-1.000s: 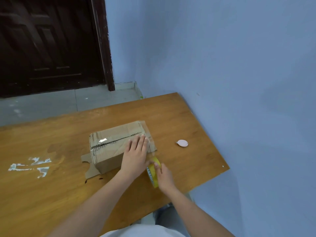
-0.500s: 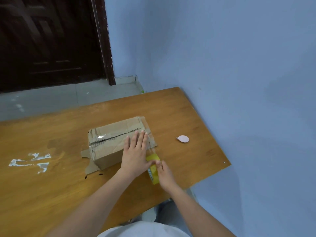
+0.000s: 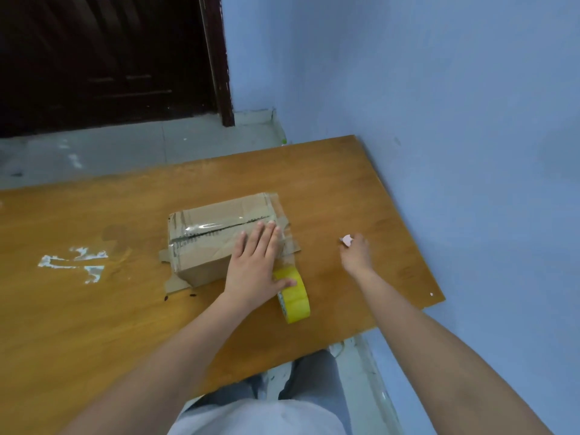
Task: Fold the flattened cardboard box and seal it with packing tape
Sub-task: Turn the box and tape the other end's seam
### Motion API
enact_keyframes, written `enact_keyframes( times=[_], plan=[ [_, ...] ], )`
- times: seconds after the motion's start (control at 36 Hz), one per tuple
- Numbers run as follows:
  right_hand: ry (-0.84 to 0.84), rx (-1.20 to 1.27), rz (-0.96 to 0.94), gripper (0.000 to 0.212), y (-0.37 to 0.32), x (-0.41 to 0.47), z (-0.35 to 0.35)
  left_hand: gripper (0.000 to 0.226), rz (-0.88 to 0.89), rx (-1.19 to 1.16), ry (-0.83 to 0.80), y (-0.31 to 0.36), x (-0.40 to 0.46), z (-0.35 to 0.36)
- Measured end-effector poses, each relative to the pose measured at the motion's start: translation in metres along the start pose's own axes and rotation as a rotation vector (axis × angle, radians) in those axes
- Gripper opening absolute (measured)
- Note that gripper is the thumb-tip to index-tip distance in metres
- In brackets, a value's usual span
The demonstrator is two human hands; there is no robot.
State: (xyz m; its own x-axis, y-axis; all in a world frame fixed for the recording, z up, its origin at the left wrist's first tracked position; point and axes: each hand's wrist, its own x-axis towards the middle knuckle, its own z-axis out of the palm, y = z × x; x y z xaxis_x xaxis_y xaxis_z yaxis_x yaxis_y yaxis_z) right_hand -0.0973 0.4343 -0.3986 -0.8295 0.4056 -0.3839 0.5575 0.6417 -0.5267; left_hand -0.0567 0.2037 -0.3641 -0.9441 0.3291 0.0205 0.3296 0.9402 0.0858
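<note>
Cardboard box (image 3: 216, 237) taped closed, left hand (image 3: 255, 265) flat on it, right hand (image 3: 356, 254) pinching pink cutter (image 3: 346, 239)

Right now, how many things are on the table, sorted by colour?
Brown: 1, the cardboard box
Yellow: 1, the tape roll
Pinkish white: 1, the small object at the right hand
Total: 3

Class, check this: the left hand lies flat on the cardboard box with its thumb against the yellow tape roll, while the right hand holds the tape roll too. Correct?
Not quite. The head view shows the right hand away from the tape roll, at the small pink object. The left hand on the cardboard box is right.
</note>
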Motion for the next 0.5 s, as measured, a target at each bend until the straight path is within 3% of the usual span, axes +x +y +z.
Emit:
enact_keyframes(
  times=[0.22,0.39,0.5],
  plan=[
    [-0.095,-0.302,-0.017,0.070,0.020,0.039,-0.010,0.107,-0.008,-0.007,-0.032,-0.001,0.000,0.002],
    [0.037,-0.488,-0.145,0.038,0.025,0.033,0.002,0.106,-0.009,0.011,-0.055,-0.001,0.001,0.001],
    [0.025,-0.472,-0.209,0.031,0.023,0.020,0.009,0.106,-0.013,0.006,-0.068,-0.001,0.001,0.001]
  ],
)
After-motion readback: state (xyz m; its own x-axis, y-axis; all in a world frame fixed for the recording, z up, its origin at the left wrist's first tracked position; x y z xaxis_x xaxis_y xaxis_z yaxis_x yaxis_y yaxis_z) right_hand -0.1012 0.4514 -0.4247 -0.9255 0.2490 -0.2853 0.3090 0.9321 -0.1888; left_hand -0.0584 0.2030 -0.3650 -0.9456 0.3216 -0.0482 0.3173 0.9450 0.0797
